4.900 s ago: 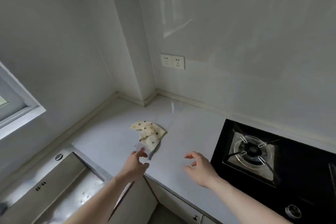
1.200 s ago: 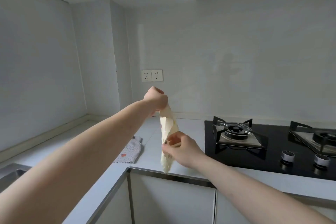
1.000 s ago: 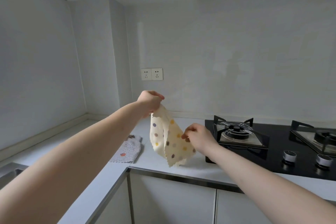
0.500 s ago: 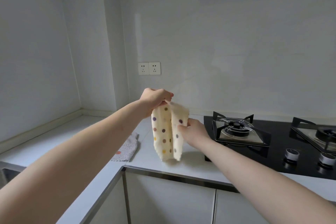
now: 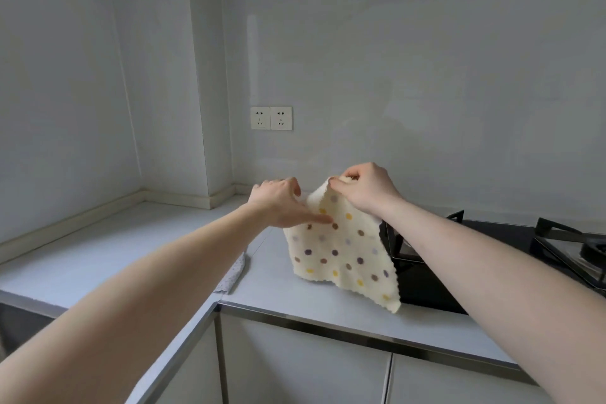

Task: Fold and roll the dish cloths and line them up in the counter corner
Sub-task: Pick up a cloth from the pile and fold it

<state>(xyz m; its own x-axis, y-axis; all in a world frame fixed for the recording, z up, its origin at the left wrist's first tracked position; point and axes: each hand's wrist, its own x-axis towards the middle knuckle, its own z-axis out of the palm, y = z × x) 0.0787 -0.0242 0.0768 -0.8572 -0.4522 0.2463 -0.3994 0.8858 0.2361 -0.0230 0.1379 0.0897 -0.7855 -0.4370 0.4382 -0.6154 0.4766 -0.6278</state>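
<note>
While pinched at top corner by right hand (image 5: 367, 188), dotted cloth (image 5: 344, 252) hanging long-axis down; left hand (image 5: 282, 203) fingers straight, touching it below grip.

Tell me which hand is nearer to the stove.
Right. The right hand holds the dotted cloth's top corner, just left of the stove; the left hand is farther left.

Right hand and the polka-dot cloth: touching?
Touching. The head view shows the right hand pinching the top corner of the polka-dot cloth, fingers curled round the fabric, which hangs from it above the counter.
</note>
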